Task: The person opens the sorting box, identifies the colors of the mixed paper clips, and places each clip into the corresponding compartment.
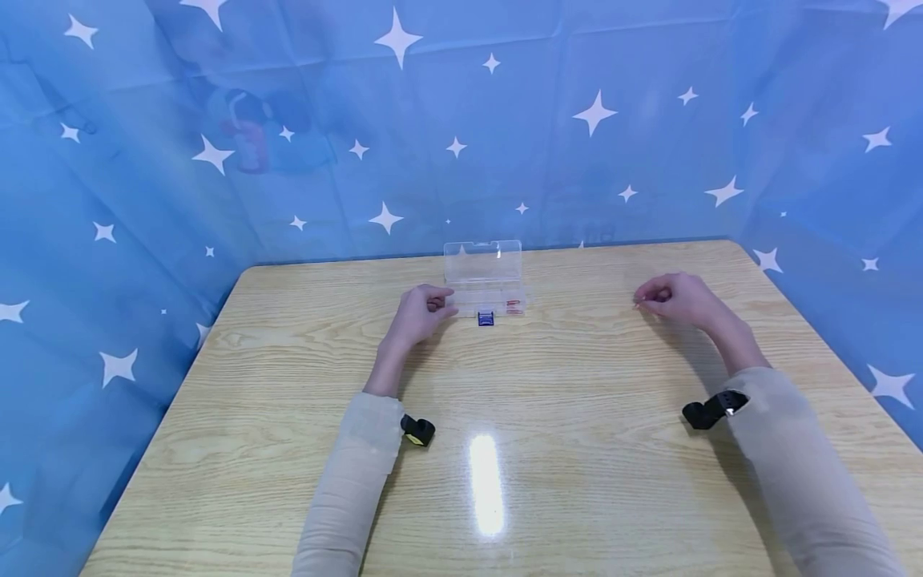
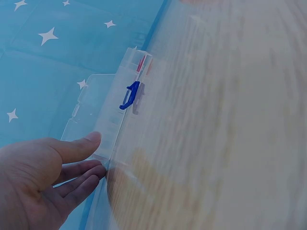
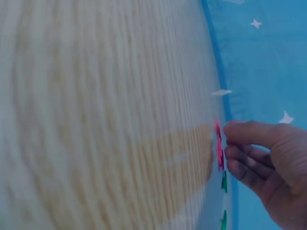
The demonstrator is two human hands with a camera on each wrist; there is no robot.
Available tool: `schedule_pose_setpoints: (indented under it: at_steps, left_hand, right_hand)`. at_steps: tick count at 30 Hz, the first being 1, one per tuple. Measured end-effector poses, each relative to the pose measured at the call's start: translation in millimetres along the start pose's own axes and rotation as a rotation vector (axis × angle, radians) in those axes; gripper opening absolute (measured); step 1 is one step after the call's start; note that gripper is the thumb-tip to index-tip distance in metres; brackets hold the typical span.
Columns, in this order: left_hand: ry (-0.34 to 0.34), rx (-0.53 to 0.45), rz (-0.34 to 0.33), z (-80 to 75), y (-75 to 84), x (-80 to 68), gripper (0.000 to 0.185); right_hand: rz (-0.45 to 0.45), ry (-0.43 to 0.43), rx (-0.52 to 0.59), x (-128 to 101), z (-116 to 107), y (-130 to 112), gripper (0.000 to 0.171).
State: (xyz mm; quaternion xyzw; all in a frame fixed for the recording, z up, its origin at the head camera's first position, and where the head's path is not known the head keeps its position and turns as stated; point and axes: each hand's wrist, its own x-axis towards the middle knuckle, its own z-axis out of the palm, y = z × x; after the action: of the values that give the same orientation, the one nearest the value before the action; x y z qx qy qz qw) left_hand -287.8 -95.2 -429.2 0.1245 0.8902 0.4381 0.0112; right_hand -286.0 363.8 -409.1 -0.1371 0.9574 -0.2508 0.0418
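In the head view a clear plastic box [image 1: 465, 308] stands at the table's back with its lid [image 1: 481, 260] raised. A blue latch [image 1: 486, 319] hangs at its front. Small red pieces [image 1: 513, 304] show at its right end. My left hand [image 1: 421, 311] is at the box's left end, thumb and fingers apart, fingers loosely bent; contact is hard to tell. Well to the right, my right hand [image 1: 676, 298] pinches a small slim red clip [image 3: 219, 146] in its fingertips. Near it in the right wrist view are two small green pieces [image 3: 224, 182], their kind unclear.
The wood-grain table [image 1: 577, 449] ends at the back against a blue curtain [image 1: 505, 184] with white stars. Black wrist cameras [image 1: 418, 430] are strapped over the light sleeves. Overhead light glares on the near tabletop.
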Motion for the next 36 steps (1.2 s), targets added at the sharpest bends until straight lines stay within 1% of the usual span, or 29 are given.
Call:
schedule_pose_setpoints:
  at_steps: [4,10,18,23,29,36]
  left_hand:
    - [0.001,-0.004,-0.001,0.2,-0.4,0.0,0.036]
    - [-0.001,-0.004,0.0,0.5,-1.3,0.6,0.036]
    - [-0.002,-0.008,-0.003,0.1,-1.1,0.6,0.036]
    - [-0.001,-0.005,-0.004,0.2,-1.1,0.9,0.036]
    - [-0.002,-0.012,-0.004,0.5,-2.1,1.4,0.036]
    - [-0.002,-0.023,0.004,0.6,-2.1,1.7,0.036]
  right_hand:
    - [-0.01,-0.012,-0.033,1,0,2,0.016]
    - [0.023,-0.014,-0.03,3,2,1,0.016]
    - [0.029,-0.004,-0.02,5,5,0,0.017]
    - [0.01,0.027,-0.014,6,8,-6,0.019]
    - [-0.016,0.064,0.002,10,11,-18,0.014]
    - [-0.038,0.078,0.048,19,17,-35,0.013]
